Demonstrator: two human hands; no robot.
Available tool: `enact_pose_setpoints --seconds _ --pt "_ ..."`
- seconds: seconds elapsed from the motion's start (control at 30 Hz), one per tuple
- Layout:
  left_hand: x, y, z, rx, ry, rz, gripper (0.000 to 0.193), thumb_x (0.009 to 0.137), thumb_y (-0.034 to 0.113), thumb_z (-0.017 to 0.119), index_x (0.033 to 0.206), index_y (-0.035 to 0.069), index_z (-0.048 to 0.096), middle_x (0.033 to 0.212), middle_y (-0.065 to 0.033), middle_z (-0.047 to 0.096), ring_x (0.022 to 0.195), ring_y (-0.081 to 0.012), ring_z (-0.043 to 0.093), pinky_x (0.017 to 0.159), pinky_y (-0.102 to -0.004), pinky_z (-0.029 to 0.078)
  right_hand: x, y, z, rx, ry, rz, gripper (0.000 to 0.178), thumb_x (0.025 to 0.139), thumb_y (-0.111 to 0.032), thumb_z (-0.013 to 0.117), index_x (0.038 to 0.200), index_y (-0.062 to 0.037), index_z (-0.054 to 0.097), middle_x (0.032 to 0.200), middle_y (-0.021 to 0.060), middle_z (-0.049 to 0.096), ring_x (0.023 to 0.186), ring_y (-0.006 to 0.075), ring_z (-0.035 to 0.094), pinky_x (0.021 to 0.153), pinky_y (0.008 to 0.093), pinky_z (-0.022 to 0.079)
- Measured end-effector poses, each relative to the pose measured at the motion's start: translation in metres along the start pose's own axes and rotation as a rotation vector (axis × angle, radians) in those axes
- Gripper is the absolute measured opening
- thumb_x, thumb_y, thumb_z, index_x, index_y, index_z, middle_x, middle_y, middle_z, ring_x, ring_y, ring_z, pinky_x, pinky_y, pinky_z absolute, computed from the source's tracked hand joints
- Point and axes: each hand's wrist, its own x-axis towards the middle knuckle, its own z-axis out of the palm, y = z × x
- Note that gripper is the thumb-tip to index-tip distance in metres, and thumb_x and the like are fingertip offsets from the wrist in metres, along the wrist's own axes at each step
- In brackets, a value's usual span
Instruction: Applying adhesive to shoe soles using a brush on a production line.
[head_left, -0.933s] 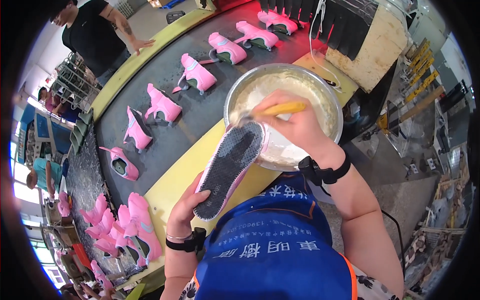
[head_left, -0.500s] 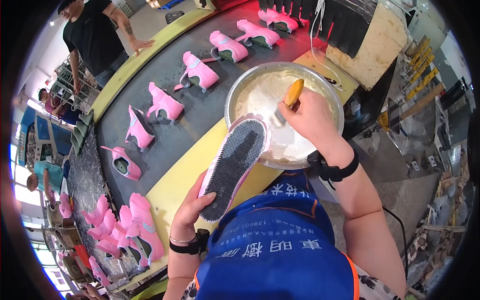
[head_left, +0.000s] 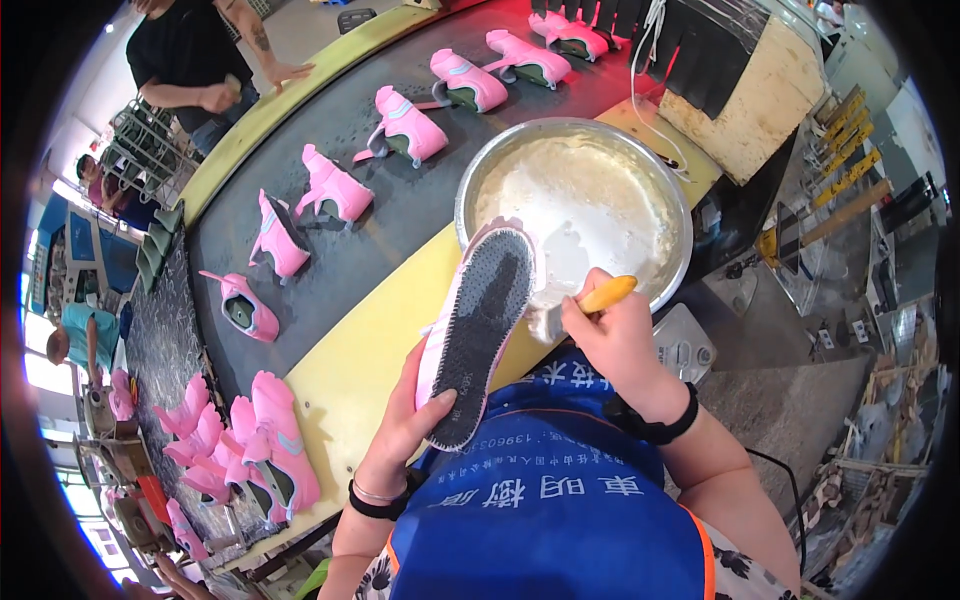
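My left hand [head_left: 405, 425] grips a pink shoe upper [head_left: 470, 340] near its heel end, bottom up, so its dark stitched underside faces me. The front part of that underside carries a darker, wet-looking patch. In my right hand [head_left: 622, 345] is a brush with a yellow handle [head_left: 612, 292], fingers closed round it. Its whitish bristles are close beside the shoe's right edge; whether they touch it I cannot tell. Under and beyond both stands a wide metal basin [head_left: 684, 235] with creamy white liquid, partly covered by the shoe's toe.
Several pink shoe uppers [head_left: 338, 188] lie spaced along the dark conveyor belt [head_left: 330, 270]. More pink uppers [head_left: 275, 440] are bunched at the lower left. Across the belt stands a person in black [head_left: 185, 55]. Black strips [head_left: 690, 70] hang at the red-lit far end.
My right hand has brought the brush from over the basin down towards me, beside the shoe. The shoe's heel end has shifted slightly right. Across the belt, the person's hand has risen.
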Motion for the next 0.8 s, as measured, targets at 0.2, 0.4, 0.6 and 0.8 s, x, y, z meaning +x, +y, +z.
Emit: enact_pose_setpoints --seconds 0.2,0.4,0.6,0.8 --pt "0.0 -0.018 -0.019 -0.183 -0.084 -0.206 0.078 0.086 0.021 0.071 0.149 -0.003 0.033 0.141 -0.0142 0.052 0.127 -0.0186 0.052 0.109 -0.0311 0.04 0.017 0.024 -0.013 0.292 0.236 -0.027 0.02 0.092 -0.003 0.063 0.079 -0.0083 0.049 0.066 -0.0036 0.047 0.057 0.0066 0.047 0.051 0.0263 0.036" --pt "-0.017 -0.021 -0.054 -0.466 0.042 0.025 0.078 0.085 0.027 0.07 0.148 -0.004 0.036 0.141 -0.013 0.053 0.126 -0.0183 0.054 0.108 -0.0313 0.042 0.028 0.06 -0.005 0.231 0.325 -0.097 0.015 0.098 -0.003 0.058 0.087 -0.0058 0.048 0.072 0.0 0.049 0.059 0.0052 0.046 0.052 0.0217 0.036" --pt "0.021 0.012 -0.171 -0.668 0.417 0.314 0.059 0.09 0.031 0.06 0.137 -0.003 0.049 0.125 -0.0211 0.064 0.113 -0.0314 0.065 0.102 -0.0419 0.051 0.025 0.079 0.0 0.242 0.348 -0.058 0.016 0.099 -0.003 0.054 0.088 -0.0067 0.044 0.071 0.0012 0.047 0.057 0.0062 0.045 0.052 0.0212 0.036" --pt "0.089 0.026 -0.309 -0.795 0.664 0.387 0.037 0.093 0.028 0.062 0.122 0.005 0.061 0.114 -0.0084 0.07 0.104 -0.0246 0.068 0.091 -0.0455 0.054 0.026 0.082 0.003 0.171 0.308 -0.081 0.015 0.099 -0.002 0.053 0.089 -0.0064 0.043 0.069 0.0008 0.046 0.055 0.0053 0.045 0.051 0.0206 0.036"
